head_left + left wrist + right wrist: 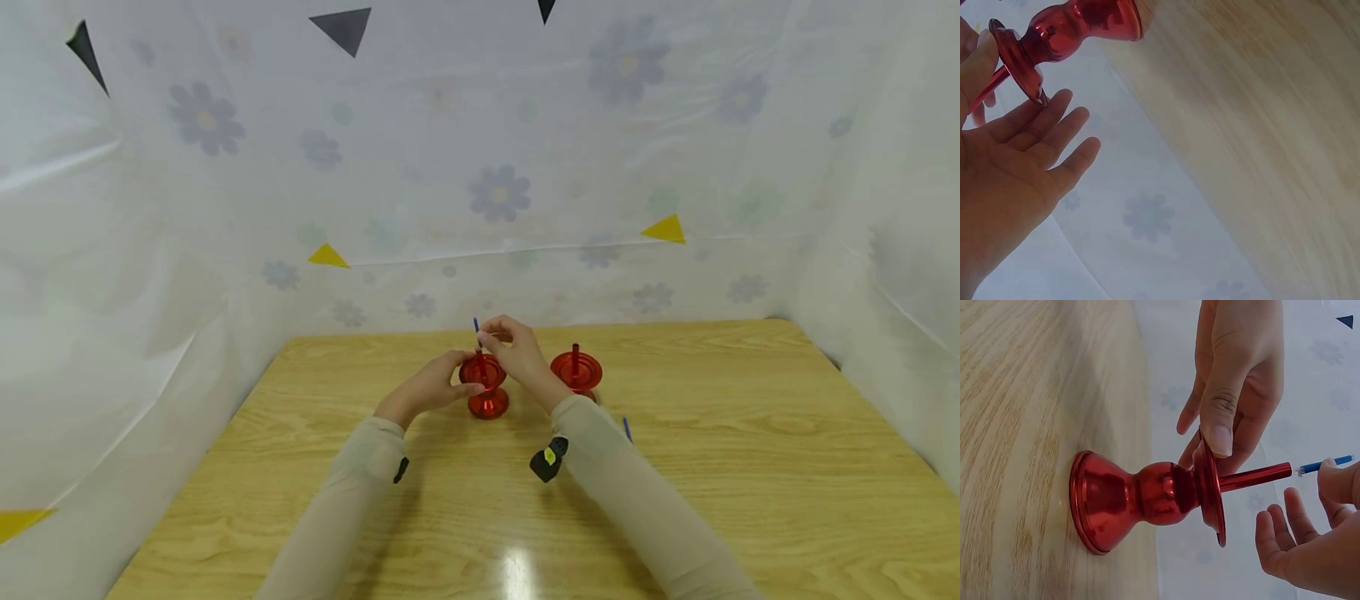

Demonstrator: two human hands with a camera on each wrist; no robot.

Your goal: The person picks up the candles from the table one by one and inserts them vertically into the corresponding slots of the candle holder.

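Two red metal candle holders stand on the wooden table (750, 467). My left hand (468, 385) pinches the dish rim of the left holder (486, 385), thumb on top and fingers underneath; the left wrist view shows the same holder (1066, 31). My right hand (491, 337) pinches a thin blue candle (477, 330) just above that holder's upright red spike (1254, 477). In the right wrist view the blue candle (1325, 465) lines up with the spike's tip, a small gap apart. The second holder (576, 372) stands untouched to the right.
Another blue candle (627, 429) lies on the table just right of my right sleeve. White flowered sheeting (495, 192) walls in the table at the back and both sides. Bare wood stretches in front of the holders.
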